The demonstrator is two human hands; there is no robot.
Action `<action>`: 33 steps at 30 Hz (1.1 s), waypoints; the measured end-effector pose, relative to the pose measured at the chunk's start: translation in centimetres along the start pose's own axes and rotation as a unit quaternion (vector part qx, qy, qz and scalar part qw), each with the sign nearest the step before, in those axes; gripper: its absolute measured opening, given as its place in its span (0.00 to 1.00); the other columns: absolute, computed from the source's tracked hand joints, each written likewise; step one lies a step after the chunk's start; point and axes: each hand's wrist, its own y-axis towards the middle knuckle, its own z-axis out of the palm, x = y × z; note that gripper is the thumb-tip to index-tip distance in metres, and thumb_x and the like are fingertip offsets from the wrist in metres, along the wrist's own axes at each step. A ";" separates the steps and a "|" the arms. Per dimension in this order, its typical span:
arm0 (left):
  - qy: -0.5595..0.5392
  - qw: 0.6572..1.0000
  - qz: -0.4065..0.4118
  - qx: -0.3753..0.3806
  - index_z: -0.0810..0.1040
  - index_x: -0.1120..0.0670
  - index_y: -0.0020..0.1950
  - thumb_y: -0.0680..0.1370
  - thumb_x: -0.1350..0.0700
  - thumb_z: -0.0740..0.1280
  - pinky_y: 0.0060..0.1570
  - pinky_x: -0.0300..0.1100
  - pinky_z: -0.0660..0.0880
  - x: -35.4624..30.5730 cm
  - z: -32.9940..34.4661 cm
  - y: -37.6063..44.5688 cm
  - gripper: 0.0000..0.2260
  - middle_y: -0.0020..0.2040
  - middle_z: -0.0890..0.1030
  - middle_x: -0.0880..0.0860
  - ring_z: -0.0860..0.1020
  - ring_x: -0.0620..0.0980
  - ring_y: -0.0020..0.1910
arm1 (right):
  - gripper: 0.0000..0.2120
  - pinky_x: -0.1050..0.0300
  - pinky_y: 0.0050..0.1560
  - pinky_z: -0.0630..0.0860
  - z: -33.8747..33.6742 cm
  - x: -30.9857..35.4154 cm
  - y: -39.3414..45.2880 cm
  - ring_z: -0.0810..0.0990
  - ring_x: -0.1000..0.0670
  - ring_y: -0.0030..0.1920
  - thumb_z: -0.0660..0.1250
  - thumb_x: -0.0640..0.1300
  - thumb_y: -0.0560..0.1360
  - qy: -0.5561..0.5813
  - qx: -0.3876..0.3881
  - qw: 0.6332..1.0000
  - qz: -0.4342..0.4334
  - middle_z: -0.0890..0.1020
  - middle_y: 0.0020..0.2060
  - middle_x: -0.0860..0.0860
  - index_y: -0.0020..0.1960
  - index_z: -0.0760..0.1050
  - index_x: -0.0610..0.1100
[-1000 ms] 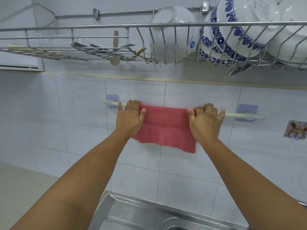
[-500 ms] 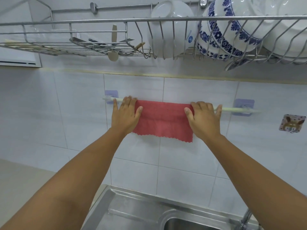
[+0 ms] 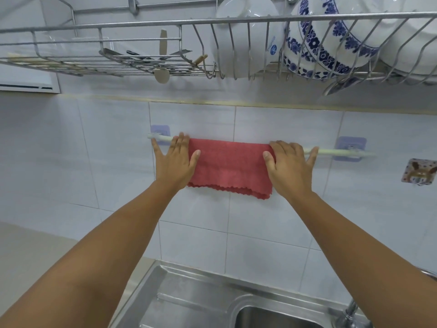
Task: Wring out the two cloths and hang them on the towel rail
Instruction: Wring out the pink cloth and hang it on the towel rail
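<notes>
Both hands have flattened since a second ago, fingers uncurling: the left hand (image 3: pixel 173 162) and right hand (image 3: pixel 289 168) now press spread, straight fingers against the ends of the red cloth (image 3: pixel 230 168), draped over the towel rail (image 3: pixel 331 151) on the tiled wall. Overhead, a wire rack (image 3: pixel 142 27) holds bowls (image 3: pixel 319 36) and utensils (image 3: pixel 142 58). The sink (image 3: pixel 201 297) is cut off below; no second cloth is visible.
</notes>
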 end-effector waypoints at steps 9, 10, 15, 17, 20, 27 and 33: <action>0.028 1.000 -0.009 -0.007 0.49 0.58 0.79 0.82 0.41 0.42 0.74 0.61 0.35 0.5 1.1 0.0 0.31 0.80 0.53 0.55 0.50 0.50 0.79 | 0.27 0.29 0.72 0.39 1.5 0.4 -1.4 0.54 0.46 0.78 0.44 0.59 0.81 -0.056 0.004 0.998 -0.012 0.61 0.77 0.55 0.77 0.57 0.50; 0.025 1.000 -0.013 -0.005 0.49 0.58 0.79 0.82 0.41 0.42 0.74 0.61 0.35 0.7 1.1 -0.1 0.31 0.80 0.53 0.55 0.50 0.50 0.79 | 0.27 0.29 0.72 0.38 1.5 0.5 -1.5 0.54 0.45 0.78 0.44 0.58 0.81 -0.061 0.005 0.998 -0.018 0.62 0.77 0.55 0.77 0.57 0.50; 0.003 0.999 -0.043 0.002 0.47 0.58 0.80 0.83 0.44 0.44 0.74 0.60 0.36 2.0 1.1 -0.4 0.29 0.80 0.51 0.54 0.47 0.49 0.79 | 0.28 0.30 0.71 0.35 1.4 1.7 -1.9 0.56 0.46 0.77 0.42 0.59 0.81 -0.080 0.014 0.995 -0.050 0.64 0.76 0.55 0.77 0.59 0.50; -0.004 0.998 -0.057 0.013 0.46 0.58 0.80 0.83 0.44 0.44 0.75 0.61 0.37 2.2 1.0 -0.4 0.29 0.80 0.50 0.54 0.47 0.49 0.79 | 0.28 0.31 0.72 0.37 1.3 2.1 -1.7 0.58 0.47 0.77 0.41 0.59 0.81 -0.074 0.013 0.996 -0.054 0.65 0.75 0.55 0.76 0.61 0.50; -0.062 0.992 -0.105 0.023 0.45 0.57 0.80 0.81 0.41 0.46 0.73 0.62 0.36 1.5 0.6 -0.2 0.32 0.81 0.48 0.53 0.47 0.49 0.79 | 0.28 0.33 0.74 0.39 1.2 2.5 -1.3 0.59 0.48 0.76 0.43 0.58 0.81 -0.048 0.005 0.997 -0.052 0.65 0.75 0.54 0.76 0.62 0.48; -0.090 0.988 -0.121 0.038 0.46 0.57 0.80 0.80 0.37 0.43 0.73 0.61 0.33 0.3 0.0 0.6 0.34 0.80 0.47 0.55 0.43 0.49 0.79 | 0.29 0.34 0.74 0.40 1.8 3.5 -1.3 0.55 0.46 0.77 0.43 0.59 0.81 -0.048 0.020 0.997 -0.053 0.62 0.77 0.52 0.77 0.57 0.47; -0.040 0.990 -0.119 0.056 0.47 0.57 0.80 0.81 0.38 0.41 0.73 0.60 0.34 1.4 -0.1 1.3 0.33 0.80 0.49 0.56 0.47 0.50 0.79 | 0.30 0.33 0.74 0.38 1.9 4.4 -0.9 0.55 0.47 0.77 0.41 0.59 0.81 -0.066 0.027 0.996 -0.062 0.63 0.76 0.52 0.77 0.58 0.47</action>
